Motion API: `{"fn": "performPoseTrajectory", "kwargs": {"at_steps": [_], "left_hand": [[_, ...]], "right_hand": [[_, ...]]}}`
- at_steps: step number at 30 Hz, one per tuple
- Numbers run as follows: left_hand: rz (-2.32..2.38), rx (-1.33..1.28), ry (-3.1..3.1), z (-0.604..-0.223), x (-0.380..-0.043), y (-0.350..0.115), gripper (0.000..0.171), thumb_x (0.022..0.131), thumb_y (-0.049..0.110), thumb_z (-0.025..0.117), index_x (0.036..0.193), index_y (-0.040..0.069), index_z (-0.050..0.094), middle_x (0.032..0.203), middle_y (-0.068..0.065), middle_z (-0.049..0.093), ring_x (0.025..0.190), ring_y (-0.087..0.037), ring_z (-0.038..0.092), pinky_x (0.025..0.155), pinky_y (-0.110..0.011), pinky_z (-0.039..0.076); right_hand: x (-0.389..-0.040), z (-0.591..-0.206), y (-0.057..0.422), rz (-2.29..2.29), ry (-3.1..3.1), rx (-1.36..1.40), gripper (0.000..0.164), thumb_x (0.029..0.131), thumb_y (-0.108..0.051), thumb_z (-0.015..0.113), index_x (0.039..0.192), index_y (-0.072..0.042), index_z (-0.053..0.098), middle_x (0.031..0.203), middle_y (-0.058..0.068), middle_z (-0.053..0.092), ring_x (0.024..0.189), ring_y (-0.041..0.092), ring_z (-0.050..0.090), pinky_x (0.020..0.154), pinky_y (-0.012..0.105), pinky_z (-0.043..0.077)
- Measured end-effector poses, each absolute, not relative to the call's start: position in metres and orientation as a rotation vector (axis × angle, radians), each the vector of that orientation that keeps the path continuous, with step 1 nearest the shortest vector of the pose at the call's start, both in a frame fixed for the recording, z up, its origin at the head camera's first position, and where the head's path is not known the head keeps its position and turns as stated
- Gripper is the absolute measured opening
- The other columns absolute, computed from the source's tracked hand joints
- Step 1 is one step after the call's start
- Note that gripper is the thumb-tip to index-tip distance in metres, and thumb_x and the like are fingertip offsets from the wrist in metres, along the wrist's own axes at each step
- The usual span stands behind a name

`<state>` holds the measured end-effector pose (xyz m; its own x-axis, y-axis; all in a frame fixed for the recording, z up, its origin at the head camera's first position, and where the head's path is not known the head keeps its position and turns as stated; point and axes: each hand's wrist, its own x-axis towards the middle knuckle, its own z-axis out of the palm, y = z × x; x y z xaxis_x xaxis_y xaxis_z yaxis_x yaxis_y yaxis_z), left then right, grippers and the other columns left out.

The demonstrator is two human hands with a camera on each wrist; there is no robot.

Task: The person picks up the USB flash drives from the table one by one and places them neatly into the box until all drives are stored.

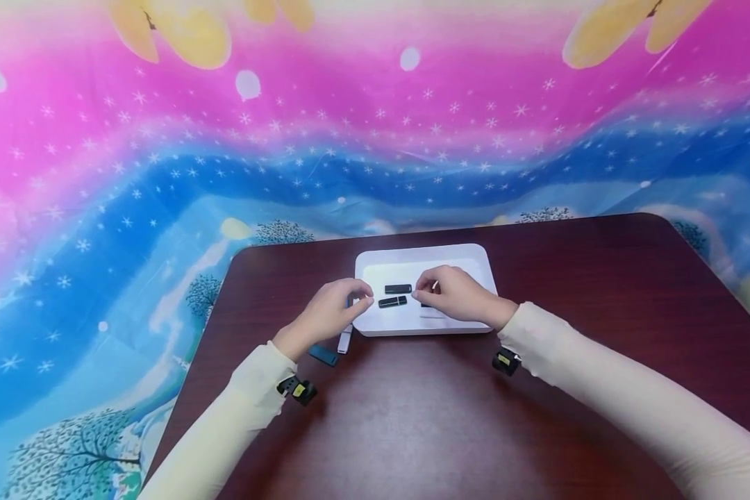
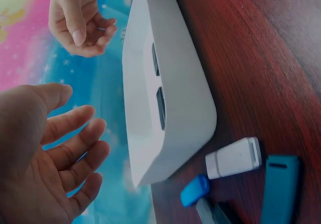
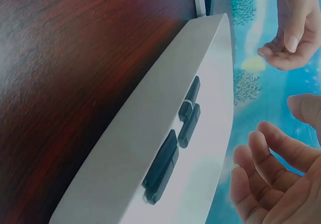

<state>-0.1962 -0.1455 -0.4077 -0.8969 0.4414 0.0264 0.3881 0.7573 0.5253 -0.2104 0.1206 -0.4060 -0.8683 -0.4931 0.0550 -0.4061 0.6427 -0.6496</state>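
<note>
My left hand (image 1: 334, 305) hovers over the left end of a white tray (image 1: 425, 328), fingers loosely bent and holding nothing. Over the tray's right part is my right hand (image 1: 456, 297), also bare, its fingers relaxed and apart in the right wrist view. Between the hands, a black USB stick (image 1: 398, 289) and a black one with a light band (image 1: 392, 302) lie in the tray. More dark sticks (image 3: 163, 169) lie in it below my right hand. Left of the tray, a white USB stick (image 2: 233, 157), a small blue piece (image 2: 195, 190) and a teal stick (image 2: 281, 189) rest on the table.
The dark red-brown wooden table (image 1: 412, 417) extends around the tray. A grey-and-dark piece (image 2: 215, 211) lies beside the blue one. Behind the table hangs a pink and blue cloth (image 1: 375, 139) with snowflakes and trees. A black camera (image 1: 300, 390) is strapped to each wrist.
</note>
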Motion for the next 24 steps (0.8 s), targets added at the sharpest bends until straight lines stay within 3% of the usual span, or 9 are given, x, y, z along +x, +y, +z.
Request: {"fn": "performPoseTrajectory", "kwargs": {"at_steps": [10, 24], "left_hand": [[0.932, 0.531, 2.837, -0.416, -0.195, -0.174, 0.029, 0.103, 0.031, 0.059, 0.122, 0.012, 0.068, 0.123, -0.006, 0.069, 0.114, -0.023, 0.064, 0.099, -0.047, 0.052], [1.055, 0.397, 2.796, -0.433, -0.190, -0.216, 0.028, 0.102, 0.026, 0.061, 0.123, 0.008, 0.068, 0.122, -0.010, 0.069, 0.112, -0.028, 0.064, 0.097, -0.050, 0.053]], "right_hand": [[-0.203, -0.413, 0.110, -1.031, 2.710, -0.760, 0.014, 0.096, -0.023, 0.067, 0.096, -0.010, 0.074, 0.078, -0.002, 0.067, 0.068, 0.010, 0.055, 0.069, 0.029, 0.047], [-0.198, -0.413, 0.094, -1.001, 2.691, -0.831, 0.015, 0.096, -0.024, 0.066, 0.097, -0.012, 0.075, 0.083, -0.003, 0.069, 0.068, 0.008, 0.056, 0.070, 0.028, 0.047]]}}
